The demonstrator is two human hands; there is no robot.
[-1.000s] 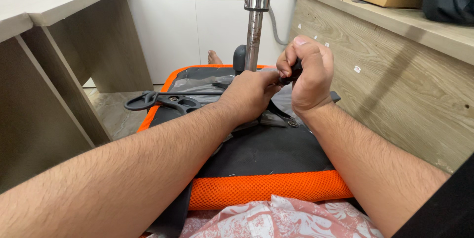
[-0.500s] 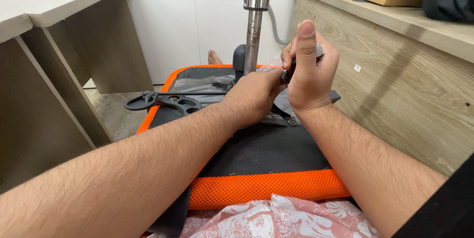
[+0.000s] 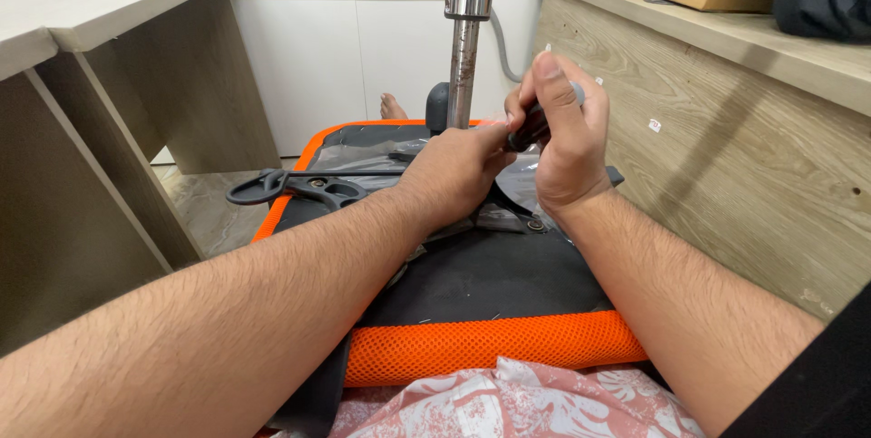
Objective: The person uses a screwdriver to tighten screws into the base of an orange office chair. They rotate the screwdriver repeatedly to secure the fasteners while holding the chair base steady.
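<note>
The right hand [image 3: 567, 143] is clenched around a dark, slim tool handle [image 3: 529, 134], thumb extended upward along it. The handle's long axis slants from upper right down to lower left, toward the base of the chrome column [image 3: 467, 34]. The left hand [image 3: 454, 175] sits just beside and below, fingertips touching the handle's lower end; whether it grips anything cannot be told. Both hands work directly in front of the column, the right hand nearer the handle's upper end. Beneath them lies an overturned chair seat [image 3: 490, 347]: orange mesh edging, black fabric underside, and a black metal plate. A black plastic lever [image 3: 295, 188] lies left, well apart from the hands.
</note>
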